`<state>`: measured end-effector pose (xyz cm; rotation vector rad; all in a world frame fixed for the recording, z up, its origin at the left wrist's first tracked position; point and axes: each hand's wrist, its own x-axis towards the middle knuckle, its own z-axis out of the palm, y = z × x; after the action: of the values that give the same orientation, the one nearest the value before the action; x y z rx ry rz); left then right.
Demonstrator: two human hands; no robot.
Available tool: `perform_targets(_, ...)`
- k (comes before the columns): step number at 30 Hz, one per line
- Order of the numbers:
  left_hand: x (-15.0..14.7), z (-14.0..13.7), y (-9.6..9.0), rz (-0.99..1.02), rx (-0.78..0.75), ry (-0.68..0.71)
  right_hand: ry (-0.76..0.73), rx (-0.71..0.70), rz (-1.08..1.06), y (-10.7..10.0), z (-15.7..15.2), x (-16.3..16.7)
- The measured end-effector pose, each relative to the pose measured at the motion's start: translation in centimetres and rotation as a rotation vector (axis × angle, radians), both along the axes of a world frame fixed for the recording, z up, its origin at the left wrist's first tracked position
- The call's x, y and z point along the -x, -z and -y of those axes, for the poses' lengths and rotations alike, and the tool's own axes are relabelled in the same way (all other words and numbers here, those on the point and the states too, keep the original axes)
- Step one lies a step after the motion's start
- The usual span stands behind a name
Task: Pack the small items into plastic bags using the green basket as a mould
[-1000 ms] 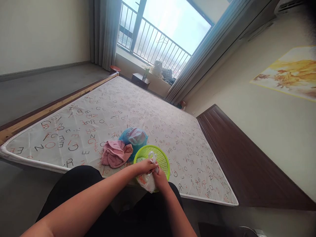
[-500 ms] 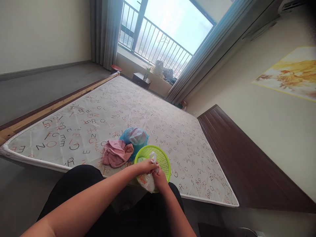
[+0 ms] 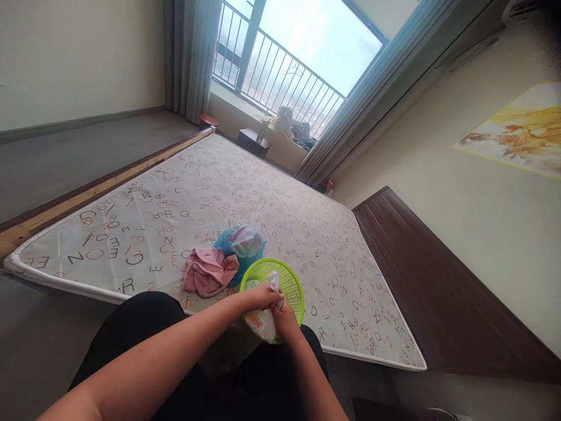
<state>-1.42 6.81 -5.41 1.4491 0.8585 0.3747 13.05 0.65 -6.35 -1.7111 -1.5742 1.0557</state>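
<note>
My left hand (image 3: 263,296) and my right hand (image 3: 284,317) meet over a green plastic basket (image 3: 294,282), both closed on the gathered neck of a white plastic bag (image 3: 262,325). The bag has something orange showing on or through it, and part of it lies within the basket. A twisted end of the bag sticks up above my fingers. Left of the basket a pink towel (image 3: 209,272) lies crumpled on the mattress (image 3: 272,202). Behind the towel and basket sits a blue plastic bag (image 3: 241,242) with pale contents.
A wooden bed frame rail (image 3: 109,181) runs along the mattress's left side, and a dark headboard (image 3: 438,280) stands at the right. Beyond the far end are a small nightstand (image 3: 253,141), a red stool (image 3: 207,121) and bags on the windowsill (image 3: 284,120).
My hands keep their hold on the white plastic bag's neck with hardly any movement. The whole view has shifted slightly.
</note>
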Motion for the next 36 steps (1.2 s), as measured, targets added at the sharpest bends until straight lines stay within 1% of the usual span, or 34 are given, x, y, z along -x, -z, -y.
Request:
perform_targets(5,0.2,0.0,-0.5,-0.053,-0.024,0.014,0.01,-0.021,0.0,0.3,0.0,0.0)
perform_targets(11,0.2,0.1,-0.8,-0.069,-0.062,0.009,-0.01,-0.008,-0.001,0.3,0.0,0.0)
perform_targets(17,0.3,0.1,-0.7,-0.068,-0.067,0.017,-0.016,-0.017,-0.024,0.4,-0.1,0.1)
perform_targets(21,0.2,0.0,-0.6,-0.037,-0.034,0.021,0.007,-0.007,-0.05,0.3,0.0,0.0)
perform_targets(23,0.2,0.0,-0.8,-0.004,-0.008,0.031,-0.023,0.023,-0.109,-0.2,0.0,-0.4)
perform_targets(26,0.3,0.1,-1.4,0.036,0.066,0.041,-0.057,0.089,-0.289,-1.4,-0.3,-1.7)
perform_targets(28,0.5,0.2,-1.8,0.06,0.113,0.059,-0.017,0.115,-0.406,-2.2,-0.6,-2.6)
perform_targets(30,0.5,0.3,-2.0,0.069,0.124,0.092,0.022,0.141,-0.482,-2.7,-0.8,-3.1)
perform_targets(34,0.3,0.4,-1.8,0.099,0.119,0.187,0.026,0.222,-0.512,-2.7,-1.1,-2.9)
perform_targets(36,0.2,0.3,-1.7,0.096,0.105,0.24,0.051,0.212,-0.502,-2.6,-1.1,-2.6)
